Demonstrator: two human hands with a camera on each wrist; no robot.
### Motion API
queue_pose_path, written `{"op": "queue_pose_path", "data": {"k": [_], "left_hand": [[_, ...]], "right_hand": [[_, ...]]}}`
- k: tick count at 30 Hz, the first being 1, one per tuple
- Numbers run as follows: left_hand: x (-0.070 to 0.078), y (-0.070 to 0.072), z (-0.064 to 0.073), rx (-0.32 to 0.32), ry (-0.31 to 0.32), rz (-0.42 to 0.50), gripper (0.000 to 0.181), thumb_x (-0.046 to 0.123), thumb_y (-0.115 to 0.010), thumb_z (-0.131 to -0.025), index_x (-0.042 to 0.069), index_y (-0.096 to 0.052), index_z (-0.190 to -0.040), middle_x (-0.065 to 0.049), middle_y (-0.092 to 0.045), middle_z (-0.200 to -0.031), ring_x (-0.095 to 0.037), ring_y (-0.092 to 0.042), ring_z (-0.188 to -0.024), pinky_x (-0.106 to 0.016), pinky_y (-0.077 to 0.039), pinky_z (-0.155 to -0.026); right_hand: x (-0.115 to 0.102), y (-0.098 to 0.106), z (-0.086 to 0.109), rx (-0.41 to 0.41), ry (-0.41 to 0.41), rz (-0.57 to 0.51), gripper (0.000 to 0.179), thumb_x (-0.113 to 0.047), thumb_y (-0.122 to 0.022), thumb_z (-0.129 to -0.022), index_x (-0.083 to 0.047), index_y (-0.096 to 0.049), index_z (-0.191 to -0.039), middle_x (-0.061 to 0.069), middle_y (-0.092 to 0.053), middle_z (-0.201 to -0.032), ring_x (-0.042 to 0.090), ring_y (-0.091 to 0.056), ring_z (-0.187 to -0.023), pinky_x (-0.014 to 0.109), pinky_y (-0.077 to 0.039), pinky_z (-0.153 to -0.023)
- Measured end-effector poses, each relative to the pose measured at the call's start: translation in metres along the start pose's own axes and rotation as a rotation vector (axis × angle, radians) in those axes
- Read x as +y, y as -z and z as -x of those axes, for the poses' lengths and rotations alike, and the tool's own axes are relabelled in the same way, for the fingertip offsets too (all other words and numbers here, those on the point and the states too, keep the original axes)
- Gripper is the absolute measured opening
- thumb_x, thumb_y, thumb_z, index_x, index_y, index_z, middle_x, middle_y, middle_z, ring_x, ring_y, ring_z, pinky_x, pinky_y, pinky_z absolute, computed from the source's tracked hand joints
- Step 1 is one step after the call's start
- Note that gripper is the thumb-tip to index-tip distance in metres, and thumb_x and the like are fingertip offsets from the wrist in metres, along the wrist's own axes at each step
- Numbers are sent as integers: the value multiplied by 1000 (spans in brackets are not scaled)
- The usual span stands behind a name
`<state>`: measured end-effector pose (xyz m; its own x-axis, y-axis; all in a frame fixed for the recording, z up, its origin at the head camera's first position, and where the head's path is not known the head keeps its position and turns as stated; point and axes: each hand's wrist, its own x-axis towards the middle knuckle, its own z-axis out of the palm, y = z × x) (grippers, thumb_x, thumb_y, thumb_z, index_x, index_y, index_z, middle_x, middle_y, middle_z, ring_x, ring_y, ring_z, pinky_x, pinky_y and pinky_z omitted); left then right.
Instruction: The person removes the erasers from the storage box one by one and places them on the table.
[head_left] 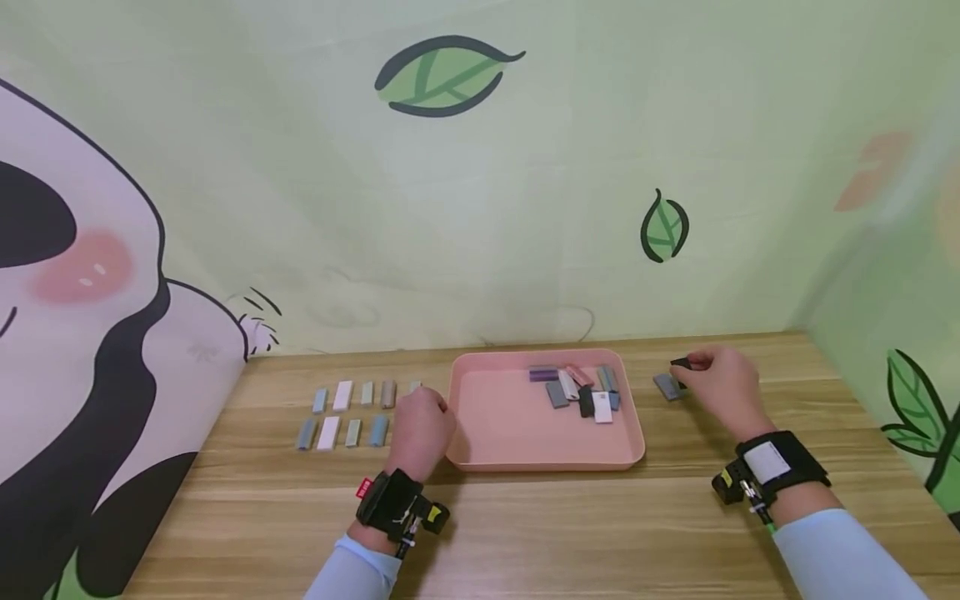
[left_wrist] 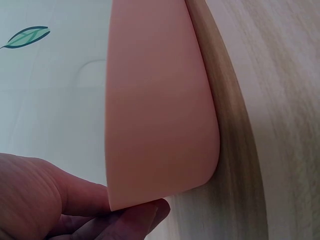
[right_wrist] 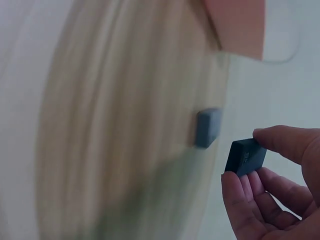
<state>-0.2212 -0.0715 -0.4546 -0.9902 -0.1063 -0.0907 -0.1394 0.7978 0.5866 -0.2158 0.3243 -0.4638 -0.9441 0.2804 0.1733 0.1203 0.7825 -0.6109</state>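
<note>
My right hand (head_left: 723, 390) pinches a small black block (right_wrist: 246, 157) between thumb and fingertips, and faint pale marking shows on one face. Just beside it a grey block (head_left: 666, 386) lies on the table to the right of the pink tray (head_left: 495, 450). At the tray's left side, my left hand (head_left: 422, 429) holds the rim. In the left wrist view its thumb and fingers (left_wrist: 132, 220) meet at the tray's corner. Inside the tray's right half, several small blocks lie loosely: purple, pink, white, grey, black and blue-green.
Left of the tray, several small blocks in blue, white, pale green and brown stand in two rows, among them a white block (head_left: 327, 433) and a blue block (head_left: 379, 430). The left hand partly covers the rows' right end. A printed cloth wall (head_left: 480, 250) rises behind the wooden table (head_left: 555, 533).
</note>
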Motion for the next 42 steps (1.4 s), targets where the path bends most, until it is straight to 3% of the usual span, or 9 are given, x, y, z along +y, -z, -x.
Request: {"op": "queue_pose_path", "data": {"k": [5,11,18,36,42], "left_hand": [[2,1,0,-5,6,3,32,10,-57,-87,9,-57,-55,-2,-50,-51,-15,-51,-47,-24,-37,-40],[2,2,0,-11,14,4,32,11,-56,-88,10,-58,-56,-3,-51,-52,-16,-52,-48,-24,-37,-41],[3,2,0,-9,6,1,33,12,-56,-88,9,-59,-56,-3,-50,-50,-16,-51,-46,-24,-37,-41],[0,0,1,16,-13,-6,31,10,-58,-87,10,-58,-55,-2,-53,-51,-14,-51,-46,-24,-37,-39],[-2,-1,0,37,-30,-18,32,9,-57,-86,10,-57,-54,-2,-51,-51,-14,-49,-45,-24,-36,-39]], "right_hand": [[11,1,-1,48,-13,34,36,-29,-72,-78,4,-70,-92,22,-69,-89,32,-65,-79,34,-46,-62],[16,-2,-3,51,-45,45,33,-27,-74,-76,3,-71,-88,21,-70,-87,32,-64,-79,34,-46,-62],[14,-4,-5,36,-85,62,34,-28,-72,-76,3,-71,-91,22,-69,-92,35,-62,-86,39,-45,-68],[18,-13,-3,28,-85,86,35,-27,-71,-77,4,-70,-94,24,-68,-93,35,-62,-85,40,-44,-66],[1,-10,0,19,-40,97,42,-25,-66,-80,8,-65,-105,24,-66,-102,36,-61,-92,45,-46,-73]]}}
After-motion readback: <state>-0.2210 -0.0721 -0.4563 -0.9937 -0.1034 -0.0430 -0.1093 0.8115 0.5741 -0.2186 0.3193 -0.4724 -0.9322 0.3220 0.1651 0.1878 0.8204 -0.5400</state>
